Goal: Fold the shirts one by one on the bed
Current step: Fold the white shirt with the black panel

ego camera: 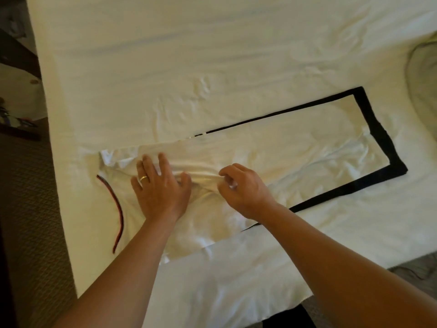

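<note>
Lying across the bed (189, 67): a white shirt (295, 147) with black trim, its sides folded in to make a long strip. Pressing flat on the shirt near the collar end: left hand (158, 185), fingers (163, 159) spread and straight, grasping nothing, a ring (143, 178) showing on one. Pinching a raised ridge of shirt cloth just right of the left thumb: right hand (241, 188), fingers (224, 172) curled around the fold. Running out right of both hands toward the black hem: the rest of the shirt, wrinkled. Curving left of the left fingers: a dark red-and-black collar edge (117, 209). Showing far right of the right fingers, at the frame edge: a grey rounded thing (423, 74), too cut off to identify. Lying beyond the bed edge, left of the left hand: brown carpet (30, 209).
</note>
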{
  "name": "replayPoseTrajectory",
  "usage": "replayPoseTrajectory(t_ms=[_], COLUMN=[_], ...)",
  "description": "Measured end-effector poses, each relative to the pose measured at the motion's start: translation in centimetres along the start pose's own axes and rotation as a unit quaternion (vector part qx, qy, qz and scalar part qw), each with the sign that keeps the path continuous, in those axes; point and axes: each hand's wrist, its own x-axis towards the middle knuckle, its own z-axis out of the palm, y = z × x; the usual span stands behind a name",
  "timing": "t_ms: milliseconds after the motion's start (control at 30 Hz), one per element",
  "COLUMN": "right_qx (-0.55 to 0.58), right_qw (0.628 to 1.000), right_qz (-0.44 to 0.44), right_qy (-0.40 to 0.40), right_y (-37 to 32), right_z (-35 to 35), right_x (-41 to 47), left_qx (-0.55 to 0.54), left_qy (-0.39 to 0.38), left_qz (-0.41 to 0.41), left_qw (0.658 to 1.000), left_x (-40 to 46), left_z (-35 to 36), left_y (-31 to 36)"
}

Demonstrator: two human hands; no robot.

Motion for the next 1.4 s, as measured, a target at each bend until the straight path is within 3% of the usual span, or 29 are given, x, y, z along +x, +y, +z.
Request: replayPoseTrajectory(t_ms=[133, 233, 433, 600, 733, 867, 1033, 1133, 1200, 1300, 1367, 1400], right_qx=[-0.178, -0.277, -0.371, -0.31, -0.206, -0.151, 0.015, -0.02, -0.06, -0.076, -0.084, -0.081], right_qw=[0.981, 0.959, 0.92, 0.936, 0.929, 0.914, 0.925, 0.941, 0.95, 0.966, 0.977, 0.982], right_qz=[-0.071, 0.014, 0.062, 0.158, 0.281, 0.361, 0.368, 0.323, 0.286, 0.221, 0.168, 0.139], right_qy=[0.034, -0.061, -0.113, -0.044, 0.125, 0.109, 0.089, 0.096, 0.11, 0.114, 0.104, 0.096], right_y=[3.5, 7.5, 18.5, 20.7, 21.2, 21.6, 21.7, 20.5, 18.5, 14.1, 10.1, 8.0], right_z=[-4.2, -7.8, -18.0, -21.6, -24.2, -26.2, -27.5, -26.8, -26.0, -24.4, -22.5, -21.3], right_x=[-0.8, -0.6, -1.4, -1.1, 0.0, 1.4, 2.1, 1.4, 1.0, 0.7, 0.4, 0.1], left_qx=[-0.029, -0.017, 0.025, 0.041, 0.026, 0.02, 0.005, -0.019, -0.085, -0.234, -0.436, -0.543], left_qy=[0.049, 0.026, 0.031, 0.036, 0.05, -0.007, -0.021, -0.036, 0.013, 0.122, 0.069, 0.0], left_qz=[0.073, 0.101, 0.057, 0.034, 0.045, 0.043, 0.059, 0.044, 0.039, 0.059, -0.009, -0.074], left_qw=[0.996, 0.994, 0.998, 0.998, 0.997, 0.999, 0.998, 0.998, 0.995, 0.963, 0.897, 0.837], left_x=[-2.1, -3.1, -4.0, -4.2, -5.4, -5.6, -5.4, -5.2, -5.2, -5.6, -5.8, -5.9], left_z=[1.9, 3.7, 7.7, 7.4, 7.1, 8.5, 8.7, 7.6, 6.5, 4.6, 2.3, 0.8], left_y=[5.3, 9.2, 13.2, 14.0, 16.9, 18.8, 18.6, 19.0, 19.5, 21.3, 22.5, 23.0])
